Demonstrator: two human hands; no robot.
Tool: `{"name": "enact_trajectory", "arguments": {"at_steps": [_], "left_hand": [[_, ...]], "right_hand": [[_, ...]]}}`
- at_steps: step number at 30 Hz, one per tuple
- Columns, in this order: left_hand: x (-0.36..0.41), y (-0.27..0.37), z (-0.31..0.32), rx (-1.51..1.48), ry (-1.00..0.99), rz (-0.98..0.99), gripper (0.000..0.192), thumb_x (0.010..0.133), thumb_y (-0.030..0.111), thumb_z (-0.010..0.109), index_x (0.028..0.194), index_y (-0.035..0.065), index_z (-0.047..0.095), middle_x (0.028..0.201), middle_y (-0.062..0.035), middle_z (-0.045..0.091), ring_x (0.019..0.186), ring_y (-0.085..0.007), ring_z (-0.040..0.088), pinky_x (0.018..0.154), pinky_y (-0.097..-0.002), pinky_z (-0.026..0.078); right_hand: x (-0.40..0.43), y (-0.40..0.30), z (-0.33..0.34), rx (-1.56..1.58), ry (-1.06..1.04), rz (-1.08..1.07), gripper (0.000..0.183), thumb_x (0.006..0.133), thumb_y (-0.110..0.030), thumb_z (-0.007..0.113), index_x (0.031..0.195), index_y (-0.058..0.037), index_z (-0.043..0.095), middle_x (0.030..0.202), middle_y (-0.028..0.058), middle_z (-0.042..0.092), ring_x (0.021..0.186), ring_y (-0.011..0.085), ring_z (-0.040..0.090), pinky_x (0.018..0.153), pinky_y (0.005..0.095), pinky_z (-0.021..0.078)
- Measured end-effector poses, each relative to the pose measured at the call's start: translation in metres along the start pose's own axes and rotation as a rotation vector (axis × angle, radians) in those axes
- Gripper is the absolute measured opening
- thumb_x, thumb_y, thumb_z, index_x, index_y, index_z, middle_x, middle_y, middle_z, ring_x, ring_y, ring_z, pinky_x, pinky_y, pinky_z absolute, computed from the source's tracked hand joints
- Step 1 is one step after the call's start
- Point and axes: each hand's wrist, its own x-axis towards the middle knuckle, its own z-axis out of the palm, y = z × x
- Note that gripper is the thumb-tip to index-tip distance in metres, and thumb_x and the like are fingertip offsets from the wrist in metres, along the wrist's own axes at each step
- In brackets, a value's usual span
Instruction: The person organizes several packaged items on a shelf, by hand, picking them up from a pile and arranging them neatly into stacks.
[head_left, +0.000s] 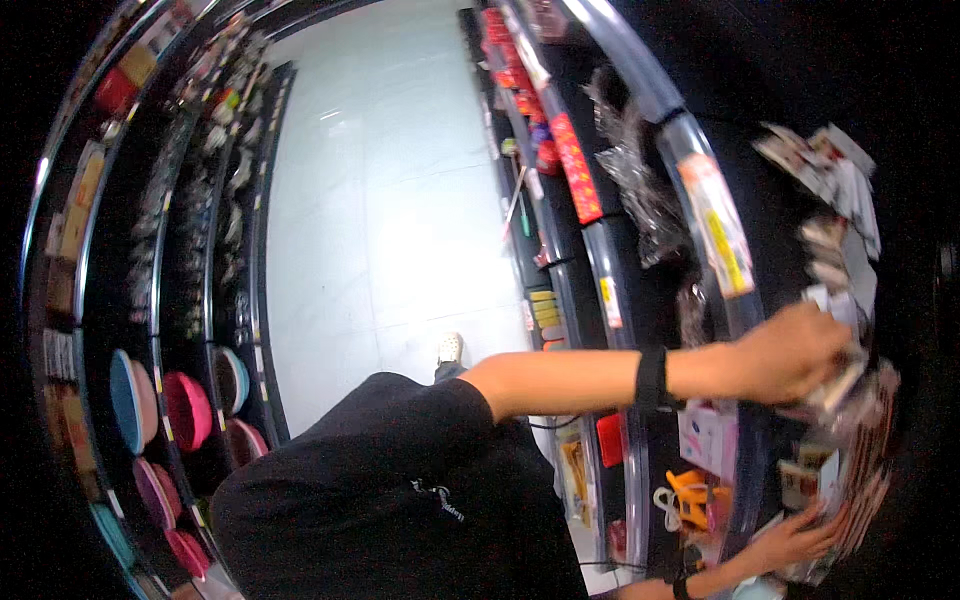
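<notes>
My left hand reaches across to the top shelf at the right, its fingers closed around a small light-coloured packet that is blurred. Lower down, my right hand lies with fingers spread against a row of thin upright packets on the same shelf; whether it grips any cannot be told. Between the hands stands a small box. Beyond my left hand sit white and pale packages, also blurred.
Shelves with clear label rails line the right side, holding plastic-wrapped goods and an orange plastic item. Across the pale floor, the left shelves hold pink basins and blue ones. A shoe shows below.
</notes>
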Motion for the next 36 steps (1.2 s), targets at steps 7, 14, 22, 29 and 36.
{"name": "enact_trajectory", "arguments": {"at_steps": [7,14,22,29,36], "left_hand": [[0.005,0.010,0.011,0.026,-0.041,0.005,0.027,0.069,0.020,0.064,0.086,0.0038,0.050,0.082,-0.0120,0.055,0.082,-0.0300,0.055,0.075,-0.0417,0.039],[0.000,0.007,0.013,-0.035,0.057,0.013,0.021,0.072,0.021,0.063,0.080,0.0041,0.053,0.077,-0.0107,0.056,0.079,-0.0287,0.056,0.075,-0.0400,0.037],[-0.002,0.016,0.015,-0.072,-0.048,0.039,0.022,0.070,0.022,0.063,0.080,0.0057,0.053,0.077,-0.0097,0.058,0.077,-0.0275,0.057,0.075,-0.0404,0.038],[0.002,0.007,-0.003,-0.009,-0.064,0.052,0.027,0.072,0.027,0.062,0.085,0.0045,0.053,0.075,-0.0086,0.059,0.074,-0.0273,0.056,0.071,-0.0397,0.040],[0.001,0.010,0.002,-0.023,-0.133,0.017,0.027,0.073,0.025,0.063,0.087,0.0038,0.054,0.077,-0.0098,0.058,0.076,-0.0281,0.056,0.073,-0.0404,0.041]], "right_hand": [[0.042,-0.057,-0.030,0.093,0.027,-0.069,0.058,0.093,-0.041,0.057,0.132,0.0000,0.042,0.126,0.0227,0.048,0.114,0.0419,0.046,0.094,0.0546,0.0365],[0.021,-0.054,-0.040,-0.124,0.087,-0.082,0.042,0.097,-0.035,0.052,0.114,0.0038,0.049,0.113,0.0254,0.049,0.101,0.0429,0.048,0.088,0.0539,0.0385],[-0.091,0.096,-0.021,0.151,-0.410,0.254,0.047,0.102,-0.023,0.042,0.131,0.0141,0.040,0.131,0.0313,0.045,0.121,0.0395,0.045,0.102,0.0436,0.0364],[-0.054,0.058,-0.044,0.212,-0.761,0.183,0.044,0.094,-0.016,0.052,0.134,0.0017,0.045,0.134,0.0241,0.048,0.126,0.0384,0.043,0.107,0.0438,0.0308],[-0.024,0.033,-0.047,0.234,-0.752,0.020,0.048,0.085,-0.014,0.063,0.131,-0.0041,0.051,0.132,0.0197,0.052,0.125,0.0375,0.045,0.106,0.0480,0.0332]]}}
